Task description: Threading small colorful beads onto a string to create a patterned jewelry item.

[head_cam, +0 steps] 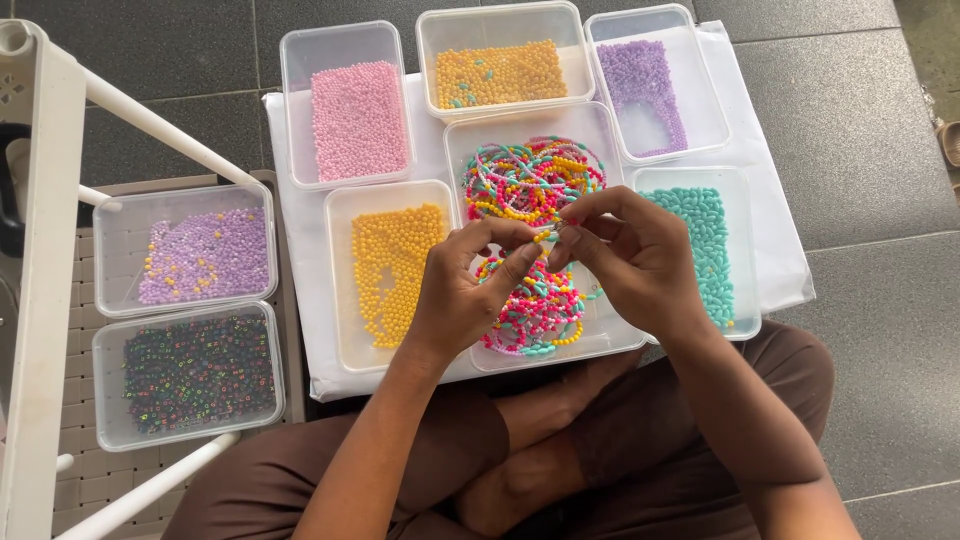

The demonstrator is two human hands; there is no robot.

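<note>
Both hands meet over the middle tray [600,125]. The left hand [468,290] and the right hand [628,255] each have their grip pinched nearly shut, thumb to forefinger, on the ends of a beaded strand [548,236] held just above the heap of finished bead loops [530,185] — pink, yellow, teal and white. How the ends are joined I cannot tell; they are too small.

The risk, as I judge it, is a slip at the pinch: if one end escapes, beads would run off the thread. Most would likely drop into the tray below, but some could bounce into the yellow bead tray [340,280] or the teal bead tray [745,250] just beside it, mixing colours.

Room is tight — trays sit touching or nearly so on the white cloth [790,270], and the person's crossed legs press against the near edge. A dropped elbow could tip the near trays. To the left, two more trays rest on a crate [285,290] beside a white frame [45,250]; the bare floor [860,120] lies open to the right.
</note>
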